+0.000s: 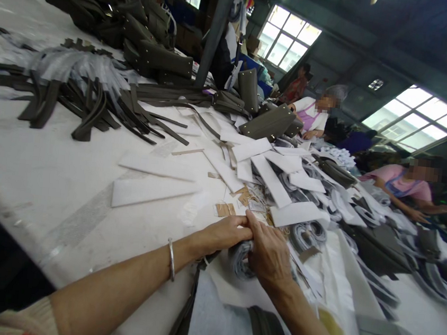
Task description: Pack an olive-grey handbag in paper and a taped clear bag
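Pale sheeting (216, 316) over a likely dark bag (270, 332) lies nearest, beyond which the left hand (226, 233) and right hand (274, 253) close fingers around a grey roll (241, 261) over the table (67, 172), apparently winding it, which calls for snug pressure.

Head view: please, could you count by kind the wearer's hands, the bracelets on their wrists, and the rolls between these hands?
Hands: 2 (left hand, right hand)
Silver bracelet: 1
Grey wrapped roll: 1
Total: 4
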`<act>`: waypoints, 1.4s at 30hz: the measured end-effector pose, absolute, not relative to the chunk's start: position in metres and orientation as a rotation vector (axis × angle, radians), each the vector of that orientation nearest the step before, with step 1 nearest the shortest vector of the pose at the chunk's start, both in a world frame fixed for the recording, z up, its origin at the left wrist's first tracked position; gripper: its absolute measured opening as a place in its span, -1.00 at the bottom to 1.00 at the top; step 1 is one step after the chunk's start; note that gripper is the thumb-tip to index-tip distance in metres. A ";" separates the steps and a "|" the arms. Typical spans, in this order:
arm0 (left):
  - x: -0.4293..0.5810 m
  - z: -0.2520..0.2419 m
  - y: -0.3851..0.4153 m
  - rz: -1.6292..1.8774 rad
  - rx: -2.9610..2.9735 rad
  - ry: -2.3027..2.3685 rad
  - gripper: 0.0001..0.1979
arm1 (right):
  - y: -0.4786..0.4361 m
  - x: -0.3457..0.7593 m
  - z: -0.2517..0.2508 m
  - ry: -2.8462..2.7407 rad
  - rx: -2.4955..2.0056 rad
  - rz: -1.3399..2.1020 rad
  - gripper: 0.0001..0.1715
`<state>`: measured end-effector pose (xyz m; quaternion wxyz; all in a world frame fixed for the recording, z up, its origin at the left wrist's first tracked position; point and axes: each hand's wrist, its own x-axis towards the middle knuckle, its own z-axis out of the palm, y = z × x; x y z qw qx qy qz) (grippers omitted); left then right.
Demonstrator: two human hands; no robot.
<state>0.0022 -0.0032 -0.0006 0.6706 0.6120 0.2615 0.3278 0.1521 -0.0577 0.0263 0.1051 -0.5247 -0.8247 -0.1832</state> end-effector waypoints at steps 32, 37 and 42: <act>-0.002 -0.009 0.006 0.761 1.816 0.917 -0.56 | -0.023 0.190 0.052 -1.711 -1.940 0.633 -0.59; -0.004 -0.008 0.013 0.841 1.745 0.992 -0.70 | -0.027 0.193 0.056 -2.026 -1.780 0.425 -0.59; -0.001 -0.012 0.011 0.857 1.742 0.986 -0.77 | -0.038 0.180 0.023 -2.469 -1.828 0.334 -0.53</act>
